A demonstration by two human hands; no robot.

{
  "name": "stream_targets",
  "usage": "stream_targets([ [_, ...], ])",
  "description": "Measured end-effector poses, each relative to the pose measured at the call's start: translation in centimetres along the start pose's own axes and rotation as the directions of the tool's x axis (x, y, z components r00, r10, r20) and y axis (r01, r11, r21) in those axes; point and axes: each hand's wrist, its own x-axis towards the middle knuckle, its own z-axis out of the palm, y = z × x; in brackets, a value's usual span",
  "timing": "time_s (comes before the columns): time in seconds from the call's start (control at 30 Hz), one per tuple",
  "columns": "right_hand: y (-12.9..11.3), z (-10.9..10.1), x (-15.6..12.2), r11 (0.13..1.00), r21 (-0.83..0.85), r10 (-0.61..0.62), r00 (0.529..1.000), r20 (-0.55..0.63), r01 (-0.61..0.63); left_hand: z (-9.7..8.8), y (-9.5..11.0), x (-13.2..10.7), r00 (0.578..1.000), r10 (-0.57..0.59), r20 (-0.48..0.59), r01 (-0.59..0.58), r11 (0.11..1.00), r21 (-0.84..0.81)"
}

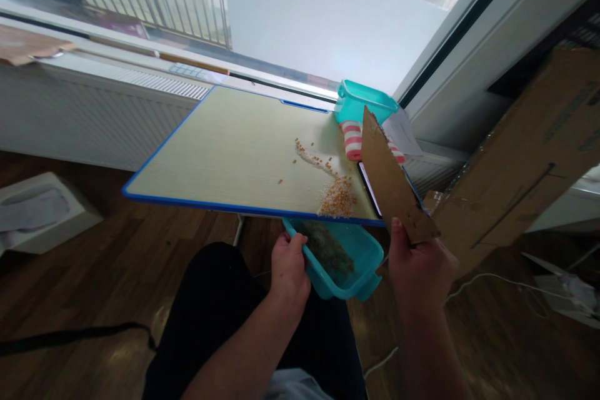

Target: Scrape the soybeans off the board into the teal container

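Note:
My left hand [290,262] grips the near-left rim of a teal plastic bin [360,262], held just below the table's front edge. Inside that bin lies some greenish-grey loose material. In my right hand [419,265] is a piece of brown cardboard [387,169], raised at a slant over the table's right side. A heap of orange-yellow kernels [340,195], mixed with pale grains, sits at the front edge of the table [225,150]. From the heap a thin trail of grains runs back and to the left.
A second teal bin [370,97] stands at the back right corner, with a pink-and-white striped cloth [351,139] before it. A phone [370,189] lies partly behind the cardboard. On the right is a large cardboard box [529,156]; a radiator [94,106] runs under the window.

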Motion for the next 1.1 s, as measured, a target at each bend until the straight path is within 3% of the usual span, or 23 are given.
stream_targets([
  [0.43,-0.8,1.2,-0.4,0.997,0.026,-0.073,0.997,0.035,0.072,0.2,0.0,0.2,1.0,-0.014,-0.007,0.014,1.0,0.024],
  [0.73,-0.4,0.7,-1.0,0.999,0.004,-0.033,0.999,-0.037,0.033,0.1,-0.1,0.1,1.0,-0.006,-0.011,0.007,0.999,0.038],
  [1.1,-0.9,0.7,-0.9,0.996,0.044,-0.08,0.996,0.048,0.078,0.2,0.3,-0.2,1.0,-0.018,-0.01,0.018,1.0,0.022],
])
